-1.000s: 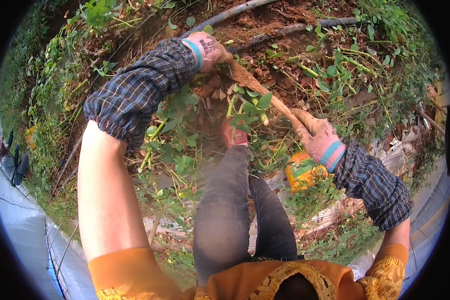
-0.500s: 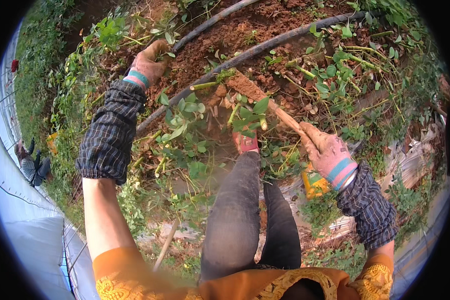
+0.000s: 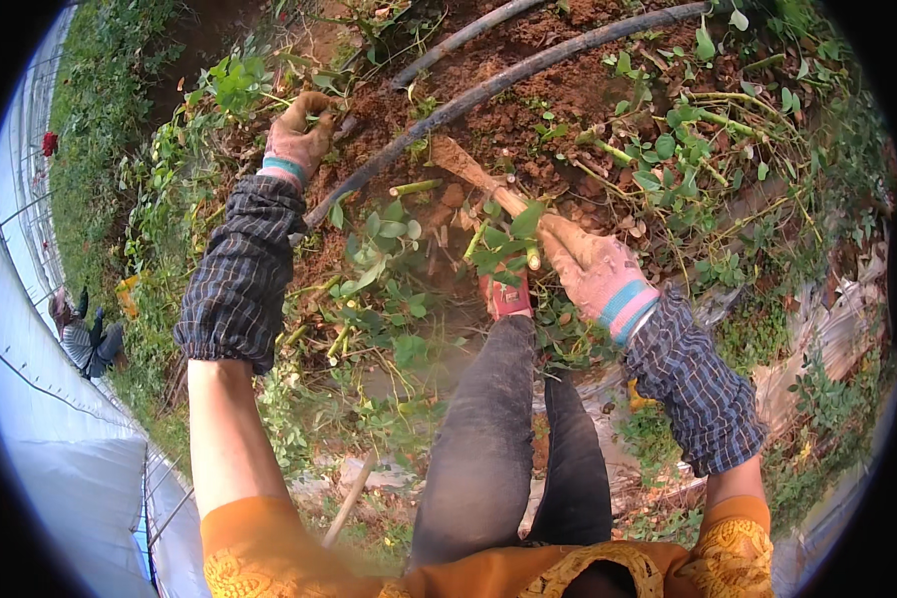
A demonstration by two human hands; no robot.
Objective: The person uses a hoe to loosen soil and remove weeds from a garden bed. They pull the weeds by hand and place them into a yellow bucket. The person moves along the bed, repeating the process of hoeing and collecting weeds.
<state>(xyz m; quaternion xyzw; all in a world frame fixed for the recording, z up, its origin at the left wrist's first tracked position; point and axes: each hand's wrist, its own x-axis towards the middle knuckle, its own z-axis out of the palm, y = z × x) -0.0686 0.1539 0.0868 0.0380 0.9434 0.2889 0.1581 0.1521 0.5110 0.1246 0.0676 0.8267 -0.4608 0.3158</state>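
Observation:
My left hand (image 3: 301,138), in a soil-stained pink glove, is curled closed at the bed's far left beside leafy stems (image 3: 237,85). What its fingers grip is hidden. My right hand (image 3: 593,271), gloved alike, is wrapped round a wooden stick (image 3: 508,199) with a flattened, soil-caked end. That end rests over the reddish soil (image 3: 513,130), just on the near side of a black hose (image 3: 508,97). A cut green stem (image 3: 416,187) lies close to the stick's tip. Leafy cut stems (image 3: 498,244) stand between the stick and my red shoe (image 3: 508,297).
A second hose (image 3: 458,42) runs behind the first. Cut branches (image 3: 708,120) and leaves cover the right side. A pale handle (image 3: 351,498) leans at lower left, and plastic sheeting (image 3: 817,344) lies at right. Another person (image 3: 85,334) is low among plants at far left.
My right hand has moved left with the stick, whose tip has drawn to the near side of the hose. My left hand stays closed near the same stems. The view has shifted slightly.

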